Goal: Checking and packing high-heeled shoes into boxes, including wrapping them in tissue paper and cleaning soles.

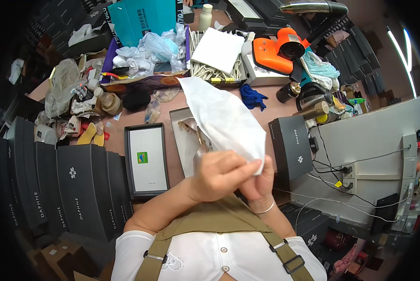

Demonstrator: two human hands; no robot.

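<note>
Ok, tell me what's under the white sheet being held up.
Below the white sheet, held by both hands, an open box tray shows a partly visible pale shoe. The sheet covers the rest.

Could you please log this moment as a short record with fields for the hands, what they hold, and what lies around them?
left hand: pinches the lower end of the white sheet
right hand: behind the left, also gripping the sheet; bracelet on the wrist
sheet: held up over the open tray
left of tray: shallow black box with white lining
far left: row of black boxes
right: upright black box
back: orange tool
</note>
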